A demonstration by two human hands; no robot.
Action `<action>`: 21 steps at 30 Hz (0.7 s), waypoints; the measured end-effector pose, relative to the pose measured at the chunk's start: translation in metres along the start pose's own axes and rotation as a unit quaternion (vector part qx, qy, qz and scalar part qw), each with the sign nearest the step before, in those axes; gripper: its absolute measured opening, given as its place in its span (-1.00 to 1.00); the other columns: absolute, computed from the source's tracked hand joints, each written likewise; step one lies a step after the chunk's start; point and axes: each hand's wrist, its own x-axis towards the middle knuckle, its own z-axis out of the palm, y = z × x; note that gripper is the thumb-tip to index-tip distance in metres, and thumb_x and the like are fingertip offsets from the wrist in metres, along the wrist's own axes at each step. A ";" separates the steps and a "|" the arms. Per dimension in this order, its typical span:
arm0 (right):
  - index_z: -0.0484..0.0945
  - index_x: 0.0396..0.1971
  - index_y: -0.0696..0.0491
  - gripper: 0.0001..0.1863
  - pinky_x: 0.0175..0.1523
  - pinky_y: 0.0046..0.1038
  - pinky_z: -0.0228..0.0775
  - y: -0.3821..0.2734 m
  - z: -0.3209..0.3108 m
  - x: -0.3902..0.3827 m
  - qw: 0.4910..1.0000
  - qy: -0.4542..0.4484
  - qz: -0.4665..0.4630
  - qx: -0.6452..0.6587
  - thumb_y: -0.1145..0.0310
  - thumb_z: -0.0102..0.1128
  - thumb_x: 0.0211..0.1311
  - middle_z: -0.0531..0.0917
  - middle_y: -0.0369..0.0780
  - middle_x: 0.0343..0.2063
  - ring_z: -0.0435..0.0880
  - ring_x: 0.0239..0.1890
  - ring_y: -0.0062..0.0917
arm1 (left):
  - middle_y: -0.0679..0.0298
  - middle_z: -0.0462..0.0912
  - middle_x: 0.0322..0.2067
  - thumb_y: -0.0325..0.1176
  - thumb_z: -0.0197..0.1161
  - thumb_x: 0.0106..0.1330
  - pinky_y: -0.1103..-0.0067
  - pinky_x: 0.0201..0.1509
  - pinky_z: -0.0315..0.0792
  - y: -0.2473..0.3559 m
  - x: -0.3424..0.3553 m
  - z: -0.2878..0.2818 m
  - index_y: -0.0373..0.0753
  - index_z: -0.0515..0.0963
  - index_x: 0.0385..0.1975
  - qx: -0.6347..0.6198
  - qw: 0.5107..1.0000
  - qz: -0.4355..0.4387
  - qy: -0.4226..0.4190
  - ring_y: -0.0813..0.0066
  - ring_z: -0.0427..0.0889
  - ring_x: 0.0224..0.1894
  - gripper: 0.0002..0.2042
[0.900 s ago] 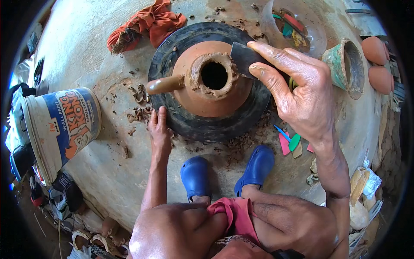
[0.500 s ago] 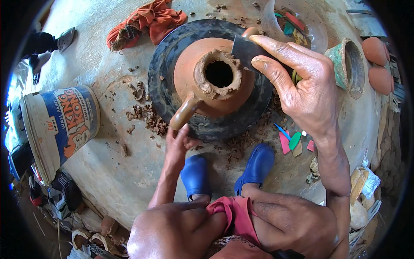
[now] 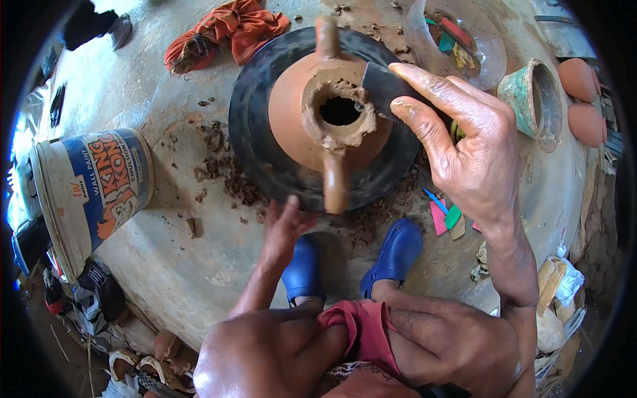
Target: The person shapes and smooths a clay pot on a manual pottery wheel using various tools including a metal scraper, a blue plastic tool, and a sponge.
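Note:
A reddish clay pot [image 3: 286, 118] with a rough, ragged rim [image 3: 358, 134] around a dark mouth stands upright on a round black turntable [image 3: 249, 136]. Two wet handle-like clay tubes jut from its shoulder: the near tube [image 3: 336, 182] points toward me, the far tube [image 3: 327, 40] away. Between thumb and fingers, my right hand [image 3: 474, 136] grips a dark flat scraper [image 3: 383, 91], its edge close against the rim's right side. My left hand [image 3: 280, 229] is at the turntable's near edge, fingers apart, holding nothing; whether it touches the edge I cannot tell.
Clay scraps [image 3: 242, 186] litter the floor around the turntable. A paint bucket [image 3: 86, 192] lies tipped at left, an orange cloth [image 3: 229, 33] behind. On the right are a clear tub [image 3: 491, 63] of coloured pieces, a green-stained pot [image 3: 521, 99], reddish pots [image 3: 584, 123] and small coloured tools [image 3: 453, 217].
The turntable and pot have turned counterclockwise, bringing the near tube from the left to straight toward me. My left hand has shifted slightly right; the scraper stays beside the rim.

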 end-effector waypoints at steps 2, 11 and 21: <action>0.76 0.06 0.17 -0.67 -0.18 -0.43 0.54 0.005 0.001 -0.001 1.000 0.013 -0.008 0.006 0.53 0.45 0.31 0.78 -0.10 -0.35 0.75 -0.34 -0.43 | 0.08 0.62 0.18 -0.06 0.08 0.67 0.34 0.08 0.70 -0.006 -0.002 0.005 -0.24 0.41 0.30 -0.013 0.997 -0.057 -0.046 0.24 0.72 0.12 -0.57; 0.72 0.07 0.26 -0.69 0.05 -0.46 0.59 -0.009 -0.014 -0.007 0.997 0.004 0.004 0.071 0.53 0.36 0.36 0.82 -0.12 -0.10 0.81 -0.13 -0.43 | 0.25 0.68 0.10 0.17 0.14 0.58 0.47 -0.08 0.64 0.034 0.036 -0.010 -0.10 0.33 0.35 -0.051 0.998 0.018 0.018 0.41 0.77 -0.03 -0.43; 0.64 0.27 0.14 -0.34 -0.42 -0.61 0.17 -0.002 -0.036 -0.028 0.989 0.104 0.034 0.104 0.12 0.58 0.24 0.57 -0.40 -0.29 0.40 -0.41 -0.77 | 0.08 0.52 0.34 0.10 0.22 0.56 0.34 0.23 0.49 0.069 0.046 -0.005 -0.14 0.20 0.58 0.055 0.978 0.159 0.121 0.31 0.54 0.29 -0.27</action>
